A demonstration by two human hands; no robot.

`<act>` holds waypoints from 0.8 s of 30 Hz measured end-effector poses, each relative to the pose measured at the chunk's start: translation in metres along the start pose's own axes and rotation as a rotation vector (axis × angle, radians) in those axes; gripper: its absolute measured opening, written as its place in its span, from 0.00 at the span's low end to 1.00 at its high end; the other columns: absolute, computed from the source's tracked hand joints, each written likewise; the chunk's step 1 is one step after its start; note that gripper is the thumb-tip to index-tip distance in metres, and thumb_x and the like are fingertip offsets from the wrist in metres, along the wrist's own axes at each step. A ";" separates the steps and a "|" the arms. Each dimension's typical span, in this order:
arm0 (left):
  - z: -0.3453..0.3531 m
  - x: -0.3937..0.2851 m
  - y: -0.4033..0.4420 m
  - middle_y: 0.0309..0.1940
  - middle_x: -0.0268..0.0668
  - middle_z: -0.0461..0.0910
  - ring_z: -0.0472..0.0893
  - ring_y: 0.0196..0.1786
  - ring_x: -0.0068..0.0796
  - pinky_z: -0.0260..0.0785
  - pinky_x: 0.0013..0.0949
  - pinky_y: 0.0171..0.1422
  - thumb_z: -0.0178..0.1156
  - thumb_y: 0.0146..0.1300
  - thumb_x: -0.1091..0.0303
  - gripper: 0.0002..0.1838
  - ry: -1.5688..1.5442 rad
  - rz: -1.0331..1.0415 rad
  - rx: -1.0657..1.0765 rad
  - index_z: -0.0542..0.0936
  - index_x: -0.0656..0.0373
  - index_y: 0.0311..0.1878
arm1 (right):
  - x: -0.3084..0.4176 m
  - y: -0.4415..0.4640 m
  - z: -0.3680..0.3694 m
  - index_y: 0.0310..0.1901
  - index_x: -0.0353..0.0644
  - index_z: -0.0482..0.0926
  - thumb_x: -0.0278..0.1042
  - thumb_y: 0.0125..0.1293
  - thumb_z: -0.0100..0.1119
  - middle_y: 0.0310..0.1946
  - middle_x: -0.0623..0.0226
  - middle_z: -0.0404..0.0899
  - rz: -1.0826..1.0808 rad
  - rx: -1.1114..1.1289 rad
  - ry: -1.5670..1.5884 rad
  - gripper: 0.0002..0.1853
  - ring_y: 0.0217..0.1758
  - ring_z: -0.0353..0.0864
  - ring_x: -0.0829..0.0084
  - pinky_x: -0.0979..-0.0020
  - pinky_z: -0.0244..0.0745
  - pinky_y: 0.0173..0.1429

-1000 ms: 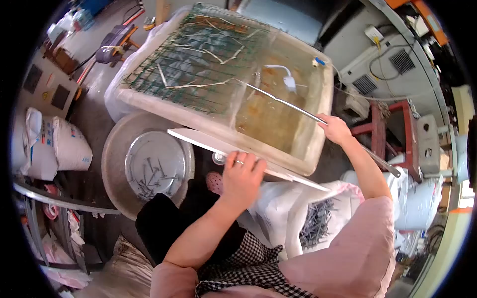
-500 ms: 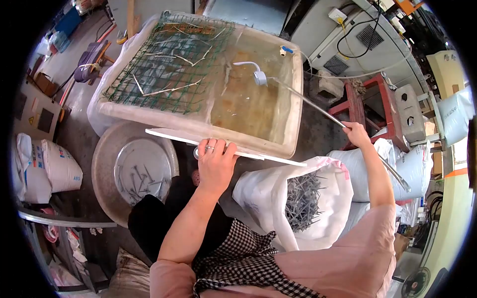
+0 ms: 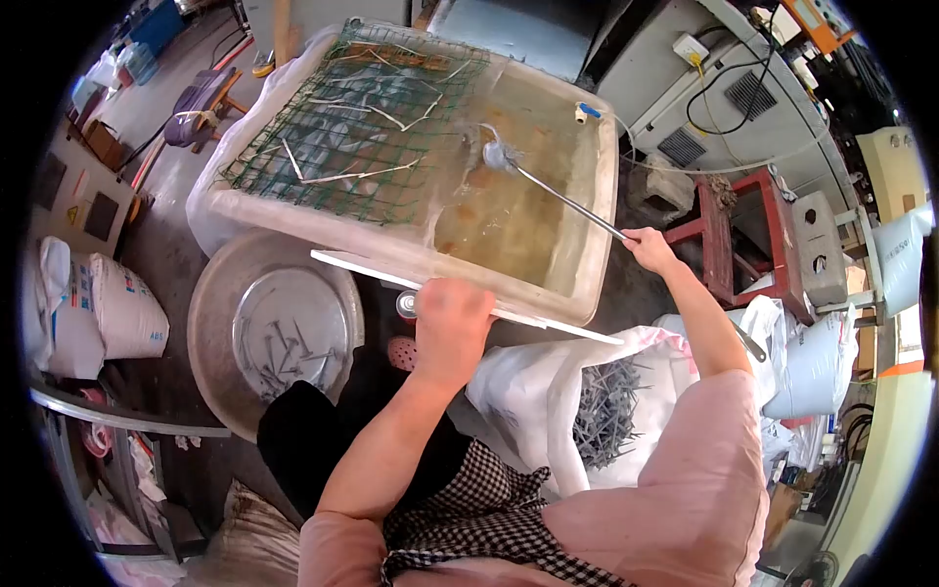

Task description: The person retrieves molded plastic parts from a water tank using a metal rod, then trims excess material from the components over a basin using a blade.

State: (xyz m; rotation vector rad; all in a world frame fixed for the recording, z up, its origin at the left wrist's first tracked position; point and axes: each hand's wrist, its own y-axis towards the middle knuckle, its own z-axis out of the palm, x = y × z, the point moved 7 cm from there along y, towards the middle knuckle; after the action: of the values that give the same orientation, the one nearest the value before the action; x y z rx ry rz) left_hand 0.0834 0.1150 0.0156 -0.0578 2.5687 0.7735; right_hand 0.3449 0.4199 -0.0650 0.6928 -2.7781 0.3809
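My left hand (image 3: 453, 318) is closed over the upper edge of a long white board (image 3: 562, 331), at the near side of a water tank (image 3: 559, 305). In my right hand (image 3: 648, 248) is a long metal pole (image 3: 575, 203), its fingers wrapped round the shaft. The pole slants over the tank's right wall. At its far end a rounded pale head (image 3: 499, 155) is at the water, with thin grey bits around it; blur hides the detail. Below the board stands an open white sack (image 3: 518, 386) holding many thin grey pieces (image 3: 606, 416).
Green mesh (image 3: 328, 127) with white strips covers the tank's left half. A round basin (image 3: 210, 328) with several grey pieces stands at left. A blue-handled valve (image 3: 587, 111) is at the tank's far right corner. A red stand (image 3: 780, 235) and filled sacks (image 3: 817, 352) stand right.
My right hand has moved left and slightly up, pushing the pole's head farther left over the tank. The view has shifted; my left hand still grips the board.
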 end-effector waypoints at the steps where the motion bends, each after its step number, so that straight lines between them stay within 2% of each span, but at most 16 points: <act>1: 0.000 0.000 0.000 0.31 0.35 0.70 0.71 0.42 0.36 0.57 0.42 0.55 0.66 0.43 0.67 0.13 0.004 -0.007 -0.002 0.73 0.55 0.31 | 0.004 0.011 0.006 0.49 0.42 0.78 0.32 0.60 0.56 0.39 0.48 0.79 -0.008 0.004 -0.001 0.15 0.43 0.80 0.55 0.66 0.72 0.49; 7: 0.000 0.003 0.000 0.29 0.35 0.69 0.71 0.40 0.37 0.58 0.41 0.55 0.66 0.41 0.68 0.13 0.052 0.008 0.002 0.73 0.55 0.31 | 0.038 0.071 0.050 0.49 0.39 0.78 0.37 0.61 0.55 0.37 0.47 0.80 -0.016 0.126 0.032 0.16 0.43 0.81 0.58 0.67 0.72 0.49; 8: 0.001 0.005 0.000 0.29 0.35 0.69 0.71 0.39 0.36 0.58 0.41 0.55 0.65 0.41 0.69 0.13 0.050 0.010 0.020 0.73 0.55 0.30 | 0.034 0.088 0.064 0.49 0.40 0.78 0.38 0.62 0.54 0.34 0.49 0.80 -0.074 0.102 0.033 0.16 0.37 0.81 0.61 0.67 0.73 0.45; 9: 0.002 0.006 -0.001 0.29 0.35 0.69 0.71 0.39 0.36 0.58 0.41 0.55 0.65 0.41 0.69 0.13 0.055 0.001 0.019 0.73 0.55 0.30 | 0.043 0.095 0.068 0.49 0.40 0.78 0.38 0.62 0.54 0.34 0.49 0.80 -0.082 0.108 0.032 0.16 0.37 0.81 0.61 0.67 0.73 0.45; 11: 0.002 0.006 -0.001 0.29 0.35 0.69 0.71 0.39 0.35 0.58 0.40 0.55 0.63 0.42 0.68 0.11 0.049 0.012 0.016 0.73 0.55 0.30 | 0.070 0.109 0.075 0.49 0.40 0.78 0.37 0.62 0.55 0.37 0.51 0.81 -0.035 0.154 0.069 0.16 0.41 0.81 0.59 0.67 0.73 0.48; 12: 0.000 0.006 0.000 0.28 0.35 0.69 0.72 0.39 0.34 0.58 0.40 0.55 0.60 0.44 0.67 0.09 0.058 0.009 0.047 0.73 0.55 0.30 | 0.083 0.115 0.079 0.49 0.41 0.78 0.37 0.61 0.56 0.33 0.55 0.82 -0.029 0.168 0.095 0.16 0.36 0.80 0.62 0.68 0.72 0.44; 15: 0.000 0.008 0.000 0.29 0.35 0.69 0.72 0.39 0.33 0.58 0.39 0.56 0.58 0.46 0.67 0.07 0.038 -0.010 0.061 0.73 0.55 0.31 | 0.091 0.155 0.115 0.48 0.42 0.79 0.37 0.61 0.57 0.31 0.59 0.81 -0.037 0.172 0.263 0.15 0.33 0.78 0.66 0.68 0.72 0.42; 21: 0.000 0.011 0.006 0.30 0.34 0.70 0.73 0.42 0.31 0.57 0.38 0.59 0.53 0.47 0.68 0.09 0.033 -0.041 0.109 0.73 0.55 0.34 | 0.141 0.207 0.172 0.52 0.45 0.77 0.38 0.61 0.58 0.36 0.57 0.81 -0.074 0.225 0.270 0.18 0.36 0.78 0.67 0.68 0.72 0.44; 23: 0.002 0.009 0.008 0.31 0.35 0.70 0.73 0.42 0.31 0.57 0.38 0.59 0.53 0.47 0.68 0.09 0.013 -0.031 0.146 0.73 0.56 0.35 | 0.157 0.225 0.194 0.53 0.46 0.77 0.35 0.60 0.59 0.24 0.70 0.77 -0.140 0.150 0.338 0.18 0.23 0.70 0.80 0.75 0.68 0.29; 24: 0.003 0.008 0.007 0.31 0.35 0.70 0.73 0.42 0.31 0.57 0.38 0.59 0.53 0.47 0.67 0.10 0.041 -0.028 0.162 0.73 0.56 0.35 | 0.168 0.228 0.199 0.54 0.48 0.76 0.35 0.59 0.59 0.26 0.67 0.78 -0.142 0.148 0.303 0.19 0.23 0.72 0.79 0.73 0.70 0.30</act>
State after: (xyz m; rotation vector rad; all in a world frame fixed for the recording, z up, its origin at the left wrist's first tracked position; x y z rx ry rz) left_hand 0.0761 0.1238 0.0136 -0.0583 2.6541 0.5567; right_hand 0.0551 0.4817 -0.2428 0.7881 -2.4182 0.6112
